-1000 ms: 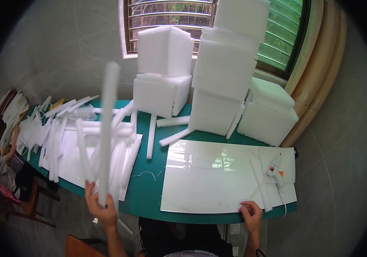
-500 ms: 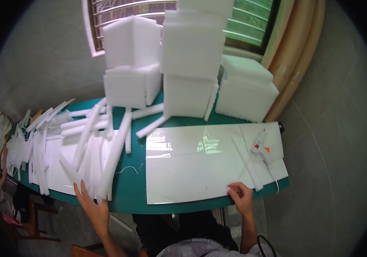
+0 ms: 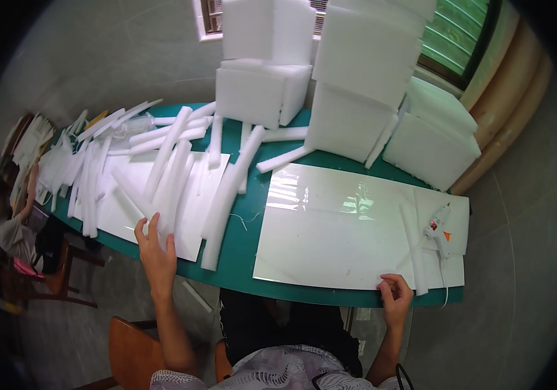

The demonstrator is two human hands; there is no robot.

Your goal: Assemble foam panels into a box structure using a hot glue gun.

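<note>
My left hand point(image 3: 157, 253) is open, its fingers spread at the near end of a slanting white foam strip point(image 3: 134, 192); whether the fingertips touch it I cannot tell. Around it, several white foam strips point(image 3: 173, 182) lie heaped on a white sheet point(image 3: 106, 221). My right hand point(image 3: 396, 298) rests by the front edge of a glossy white board point(image 3: 330, 240), fingers loosely curled with nothing visible in them. To its right, a thin foam strip point(image 3: 415, 260) lies on the board beside a white glue gun point(image 3: 437, 229) with an orange part and a white cord.
White foam blocks stand at the back: a tall stack point(image 3: 363, 71), a left stack point(image 3: 249, 91) and a right block point(image 3: 431, 146). More strips cover the green table point(image 3: 239, 240) at far left, where another person point(image 3: 18, 234) sits. A wooden chair point(image 3: 132, 351) is below my left arm.
The view has swung left and down, so the table sits further right and higher. My left hand is now clear of the large foam strip, with fingers spread; my right hand has barely moved along the board's edge.
</note>
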